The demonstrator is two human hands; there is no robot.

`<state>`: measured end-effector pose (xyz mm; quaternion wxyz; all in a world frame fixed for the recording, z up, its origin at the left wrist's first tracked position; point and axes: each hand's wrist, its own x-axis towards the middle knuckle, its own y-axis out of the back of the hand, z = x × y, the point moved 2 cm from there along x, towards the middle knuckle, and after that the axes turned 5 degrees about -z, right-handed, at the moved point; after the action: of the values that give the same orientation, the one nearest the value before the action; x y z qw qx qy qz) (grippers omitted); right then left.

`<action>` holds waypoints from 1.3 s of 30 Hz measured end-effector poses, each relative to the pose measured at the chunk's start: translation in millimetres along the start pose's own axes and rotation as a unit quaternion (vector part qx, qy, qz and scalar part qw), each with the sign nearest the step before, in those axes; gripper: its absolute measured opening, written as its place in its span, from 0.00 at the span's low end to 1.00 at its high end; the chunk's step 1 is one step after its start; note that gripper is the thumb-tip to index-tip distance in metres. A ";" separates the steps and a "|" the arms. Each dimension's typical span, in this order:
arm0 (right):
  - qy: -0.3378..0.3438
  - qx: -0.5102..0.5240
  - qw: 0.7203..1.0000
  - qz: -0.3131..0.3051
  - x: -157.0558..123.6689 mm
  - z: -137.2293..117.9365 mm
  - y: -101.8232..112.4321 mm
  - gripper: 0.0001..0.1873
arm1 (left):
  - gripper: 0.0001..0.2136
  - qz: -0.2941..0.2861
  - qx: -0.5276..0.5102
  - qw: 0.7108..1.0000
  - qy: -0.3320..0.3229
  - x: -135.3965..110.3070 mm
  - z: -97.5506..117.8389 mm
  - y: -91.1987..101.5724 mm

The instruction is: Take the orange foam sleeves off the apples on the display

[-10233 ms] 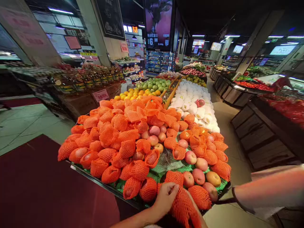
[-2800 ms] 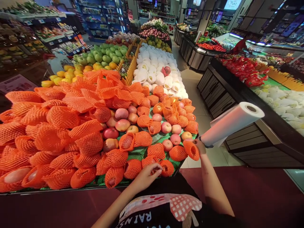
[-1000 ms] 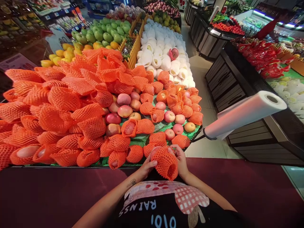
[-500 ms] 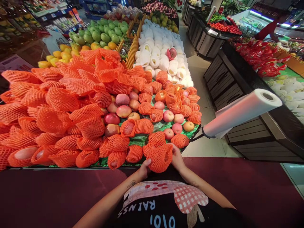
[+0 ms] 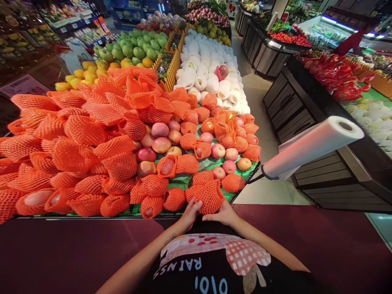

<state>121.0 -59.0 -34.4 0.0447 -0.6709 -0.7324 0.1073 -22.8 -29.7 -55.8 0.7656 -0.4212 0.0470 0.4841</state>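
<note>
An orange foam fruit net (image 5: 211, 197) is held between my two hands at the front edge of the display. My left hand (image 5: 191, 213) grips its left side, thumb on the mesh. From the right and below, my right hand (image 5: 225, 214) has its fingers around it. The net bulges and its open end faces up and right; whatever is inside is hidden by the mesh. Just beyond lies a netted fruit (image 5: 202, 177), with another netted fruit (image 5: 174, 199) to the left. Bare apples (image 5: 218, 151) lie farther back on green matting (image 5: 180, 181).
Orange-netted fruit (image 5: 79, 134) is heaped on the left. White-netted fruit (image 5: 211, 83) fills the section behind, past a yellow picket divider (image 5: 173, 77). A roll of plastic bags (image 5: 315, 147) juts out at the right corner. Across the aisle stands another counter (image 5: 294, 110).
The net has moved slightly up and away from me, turning so its open end points more to the right. My right hand has shifted down to its lower side. The view has shifted slightly.
</note>
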 end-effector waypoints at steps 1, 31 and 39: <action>-0.008 0.000 1.000 -0.009 1.1 -0.2 -0.6 0.38 | 0.31 0.011 0.019 1.000 -0.002 1.9 -0.9 1.7; -0.007 0.121 0.986 0.111 -2.1 4.4 15.4 0.56 | 0.23 -0.012 0.125 0.988 -0.090 10.6 15.4 -9.8; 0.028 0.045 0.988 0.144 -1.1 -6.2 29.7 0.53 | 0.22 0.038 0.148 0.983 -0.098 16.1 18.3 -10.2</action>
<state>151.3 -57.2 -34.8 0.0798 -0.7693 -0.6210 0.1269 -12.5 -7.5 -45.7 0.8015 -0.2517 0.0584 0.5392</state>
